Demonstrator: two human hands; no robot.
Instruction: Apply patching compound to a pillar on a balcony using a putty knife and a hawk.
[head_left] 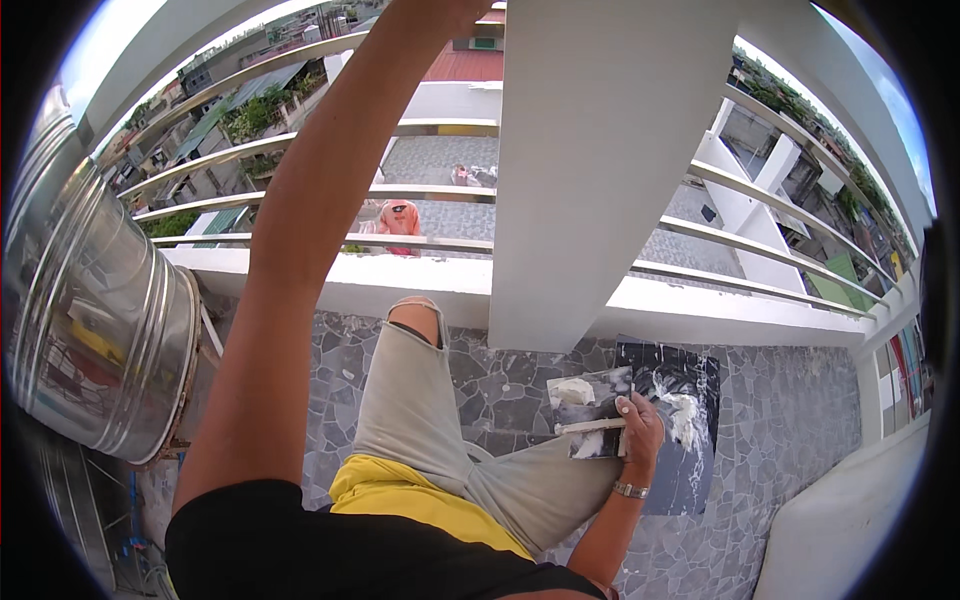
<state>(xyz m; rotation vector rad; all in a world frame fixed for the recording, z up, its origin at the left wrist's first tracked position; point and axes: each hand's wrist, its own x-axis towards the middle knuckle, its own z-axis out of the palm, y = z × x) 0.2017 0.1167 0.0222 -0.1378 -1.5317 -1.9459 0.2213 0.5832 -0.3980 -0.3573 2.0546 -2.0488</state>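
My right hand (643, 432), a metal-banded watch on its wrist, is closed on a flat steel plastering trowel (600, 447) with a pale bar-like handle. A lump of white putty (574, 391) lies on the flat grey plate, beside my right knee. Just under and beyond that hand, a dark board (690, 470) smeared with wet white putty rests on the stone-patterned floor. My left arm (320, 190) stretches up to the top edge, beside a white square pillar (610, 150). The left hand lies beyond the picture, so its fingers and anything in them are hidden.
Shiny metal rails (440, 193) run on both sides of the pillar above a low white ledge (400, 275). A large stainless steel tank (100, 310) stands at the left. A white curved surface (850, 510) is at the lower right. Rooftops lie below, beyond the rails.
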